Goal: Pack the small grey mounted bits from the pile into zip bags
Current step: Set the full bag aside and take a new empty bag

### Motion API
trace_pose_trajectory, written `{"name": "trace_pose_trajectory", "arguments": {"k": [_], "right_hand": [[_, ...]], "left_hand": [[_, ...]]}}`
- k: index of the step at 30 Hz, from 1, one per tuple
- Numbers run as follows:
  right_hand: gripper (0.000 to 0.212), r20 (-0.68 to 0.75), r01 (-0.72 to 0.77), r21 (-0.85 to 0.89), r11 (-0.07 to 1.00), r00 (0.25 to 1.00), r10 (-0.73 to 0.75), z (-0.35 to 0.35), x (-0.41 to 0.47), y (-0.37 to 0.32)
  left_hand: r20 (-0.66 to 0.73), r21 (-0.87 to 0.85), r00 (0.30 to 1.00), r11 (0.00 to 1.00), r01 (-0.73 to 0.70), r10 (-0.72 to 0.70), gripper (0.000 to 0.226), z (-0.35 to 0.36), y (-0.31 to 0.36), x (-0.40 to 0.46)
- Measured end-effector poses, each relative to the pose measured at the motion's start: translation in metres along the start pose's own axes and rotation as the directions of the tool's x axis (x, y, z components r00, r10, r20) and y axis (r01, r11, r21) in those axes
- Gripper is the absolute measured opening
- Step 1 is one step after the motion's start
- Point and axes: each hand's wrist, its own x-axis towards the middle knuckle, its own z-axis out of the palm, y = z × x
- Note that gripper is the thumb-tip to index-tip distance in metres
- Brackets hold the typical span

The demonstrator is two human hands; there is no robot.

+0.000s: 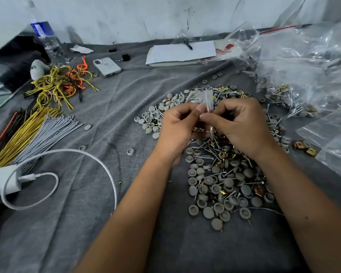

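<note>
A pile of small grey round bits, mixed with screws and brass-coloured clips, covers the grey cloth in the middle right. Above the pile, my left hand and my right hand meet, and both pinch a small clear zip bag held upright between thumbs and fingertips. The bag's lower part is hidden behind my fingers; brass-coloured pieces show under my left hand. More grey bits lie to the left of my left hand.
Filled and loose clear bags heap up at the right. Bundles of yellow, grey and orange ties lie at the left, with a white charger and cable. A phone, water bottle and notepad with pen sit at the back.
</note>
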Motion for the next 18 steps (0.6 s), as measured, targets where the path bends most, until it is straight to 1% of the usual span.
{"name": "trace_pose_trajectory", "arguments": {"k": [2,4,6,8,10,14,16,18], "right_hand": [[0.027,0.017,-0.029,0.027,0.999,0.999,0.028,0.000,0.000,0.001],[0.023,0.054,-0.041,0.038,0.998,0.998,0.039,0.001,0.000,0.001],[0.021,0.083,-0.032,0.018,0.999,0.996,0.031,0.001,0.000,0.002],[0.021,0.097,-0.021,0.017,1.000,0.995,0.019,0.001,0.000,0.001],[0.021,0.090,-0.019,0.015,1.000,0.996,0.018,0.001,0.000,0.000],[0.022,0.032,-0.001,-0.036,0.999,0.999,0.003,0.003,-0.001,-0.001],[0.021,-0.056,-0.006,-0.124,0.992,0.998,-0.001,0.002,-0.002,0.002],[0.020,-0.158,-0.036,-0.189,0.981,0.987,0.006,-0.003,-0.001,0.006]], "left_hand": [[-0.003,-0.001,1.000,1.000,0.010,-0.010,0.020,-0.001,0.001,0.001],[-0.019,0.044,1.000,0.999,0.010,-0.009,0.019,-0.002,0.002,0.001],[-0.029,0.173,0.999,0.984,-0.030,0.035,0.021,-0.003,0.002,0.001],[-0.033,0.321,0.992,0.941,-0.105,0.122,0.024,-0.005,0.002,0.001],[-0.047,0.423,0.978,0.891,-0.164,0.202,0.026,-0.005,0.003,0.002],[-0.050,0.575,0.940,0.779,-0.250,0.338,0.023,-0.004,0.001,0.002],[-0.073,0.633,0.921,0.731,-0.254,0.383,0.021,-0.007,0.001,0.003],[-0.103,0.662,0.908,0.709,-0.243,0.407,0.020,-0.012,0.002,0.004]]}}
